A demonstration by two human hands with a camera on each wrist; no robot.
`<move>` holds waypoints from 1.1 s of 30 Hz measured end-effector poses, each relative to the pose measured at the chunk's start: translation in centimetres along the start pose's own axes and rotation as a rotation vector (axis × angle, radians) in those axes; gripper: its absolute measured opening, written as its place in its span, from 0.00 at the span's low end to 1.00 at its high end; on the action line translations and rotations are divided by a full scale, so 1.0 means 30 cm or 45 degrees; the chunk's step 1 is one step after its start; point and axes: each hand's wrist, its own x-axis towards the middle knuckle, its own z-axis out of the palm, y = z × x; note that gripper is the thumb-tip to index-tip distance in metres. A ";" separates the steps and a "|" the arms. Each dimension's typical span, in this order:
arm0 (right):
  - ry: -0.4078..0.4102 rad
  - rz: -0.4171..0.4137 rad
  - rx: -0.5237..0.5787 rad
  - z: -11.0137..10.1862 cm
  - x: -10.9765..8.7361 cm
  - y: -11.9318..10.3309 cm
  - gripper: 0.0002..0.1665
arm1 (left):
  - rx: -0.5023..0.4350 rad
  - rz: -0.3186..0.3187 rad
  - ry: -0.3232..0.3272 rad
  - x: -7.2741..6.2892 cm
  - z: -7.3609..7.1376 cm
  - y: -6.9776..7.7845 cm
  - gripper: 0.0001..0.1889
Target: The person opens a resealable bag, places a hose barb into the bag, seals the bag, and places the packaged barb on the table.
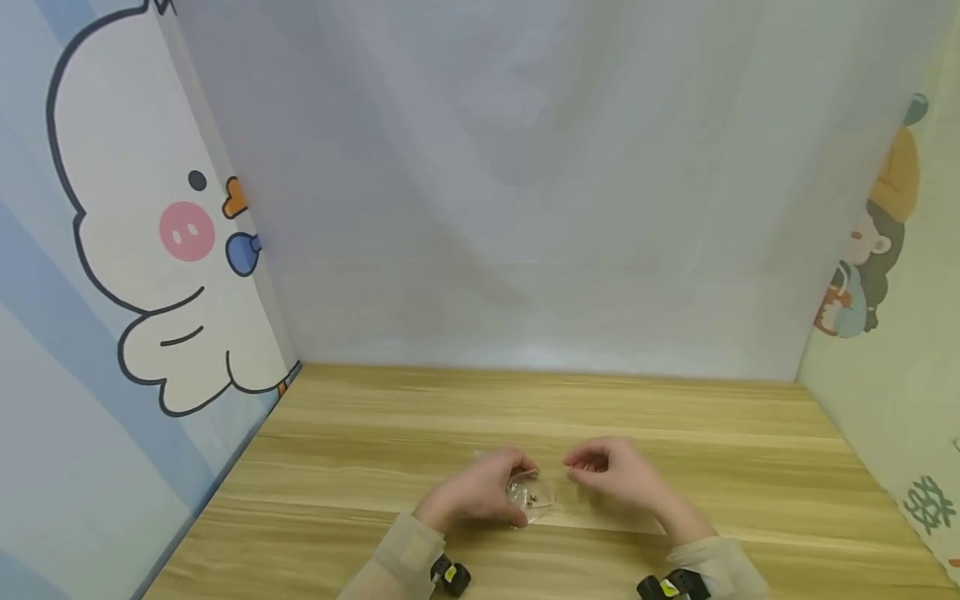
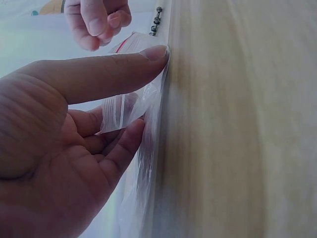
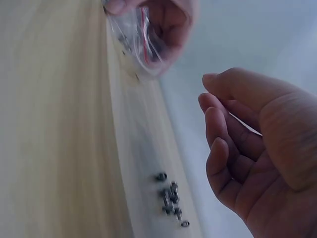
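Note:
My left hand holds a small clear zip bag low over the table, thumb on one side and fingers on the other. A red line runs along the bag's top, and a few small dark metal bits show in it in the head and right wrist views. To the right, my right hand hovers apart from the bag with its fingers loosely bent. Nothing shows between its fingertips. Several small metal screws lie in a loose cluster on the table near the right hand.
The wood-grain table runs back to a pale grey sheet. A wall with a white cartoon figure stands at the left, and a pale green printed wall at the right. Each wrist wears a black strap camera.

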 end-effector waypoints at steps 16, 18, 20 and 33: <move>0.063 0.164 -0.107 -0.180 -0.068 0.128 0.12 | 0.011 0.012 -0.001 -0.003 -0.001 0.002 0.37; 0.059 0.178 -0.123 -0.196 -0.074 0.144 0.12 | 0.013 0.013 0.000 -0.003 -0.001 0.000 0.37; 0.051 0.190 -0.135 -0.208 -0.078 0.159 0.12 | 0.011 0.011 0.000 -0.003 0.000 -0.001 0.37; 0.001 0.128 -0.257 -0.206 -0.058 0.198 0.13 | 0.022 0.015 -0.001 0.001 0.001 -0.006 0.37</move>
